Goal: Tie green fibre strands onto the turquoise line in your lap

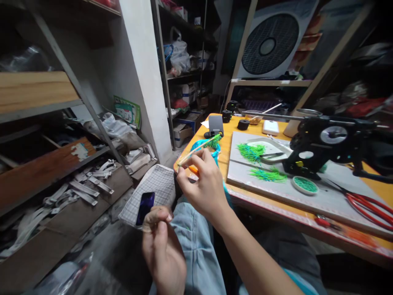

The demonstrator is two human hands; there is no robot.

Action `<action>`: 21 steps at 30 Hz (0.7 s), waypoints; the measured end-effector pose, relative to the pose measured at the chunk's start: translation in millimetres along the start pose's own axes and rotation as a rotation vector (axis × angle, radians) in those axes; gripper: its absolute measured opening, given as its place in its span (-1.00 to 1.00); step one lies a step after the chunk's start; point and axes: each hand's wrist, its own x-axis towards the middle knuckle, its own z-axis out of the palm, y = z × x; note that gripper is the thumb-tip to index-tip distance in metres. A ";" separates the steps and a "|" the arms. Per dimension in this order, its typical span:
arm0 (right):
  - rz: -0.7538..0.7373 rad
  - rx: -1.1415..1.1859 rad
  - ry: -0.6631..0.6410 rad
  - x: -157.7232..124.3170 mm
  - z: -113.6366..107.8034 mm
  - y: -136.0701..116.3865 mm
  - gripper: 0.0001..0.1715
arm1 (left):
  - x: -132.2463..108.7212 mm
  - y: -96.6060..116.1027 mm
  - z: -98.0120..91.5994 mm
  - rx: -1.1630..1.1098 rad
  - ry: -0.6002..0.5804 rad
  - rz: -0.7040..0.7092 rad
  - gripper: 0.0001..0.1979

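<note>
My right hand [202, 184] is raised in front of the table's left corner, its fingers pinched on a thin pale stick [196, 150] that ends in a green feather tuft [214, 141]; an orange piece [194, 169] shows under the fingers. Lower down, my left hand [162, 246] hovers over my knee with thumb and fingers pinched together on something too fine to make out. Teal thread or cord [201, 144] hangs behind the stick. Loose green feather bundles [251, 152] lie on a grey board [325, 196] on the orange table [227, 141].
A black winding machine [322, 143], a green-filled round dish [305, 184], red-handled scissors [368, 207], and a phone on a stand [215, 125] are on the table. A dark phone [145, 207] lies on a checked cloth. Cluttered shelves stand left; a fan [272, 43] behind.
</note>
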 end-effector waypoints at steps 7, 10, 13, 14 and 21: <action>-0.009 -0.396 0.023 11.9 1.2 25.9 -0.87 | -0.1 -4.1 -0.4 0.016 -0.054 0.020 -0.91; 0.029 -0.524 0.055 16.8 -18.7 48.9 -0.85 | -1.2 -7.1 -1.6 0.065 -0.097 0.054 -0.90; 0.052 -0.585 0.154 5.6 -57.4 61.4 -0.85 | -7.3 -15.5 -3.3 0.123 -0.151 0.024 -0.90; 0.044 -0.595 0.192 -3.0 -72.2 62.1 -0.86 | -10.8 -20.5 -3.7 0.147 -0.187 -0.018 -0.89; 0.095 -0.413 0.051 -108.8 -146.5 58.3 -0.96 | -44.6 -90.4 -1.4 0.361 -0.505 -0.564 -0.76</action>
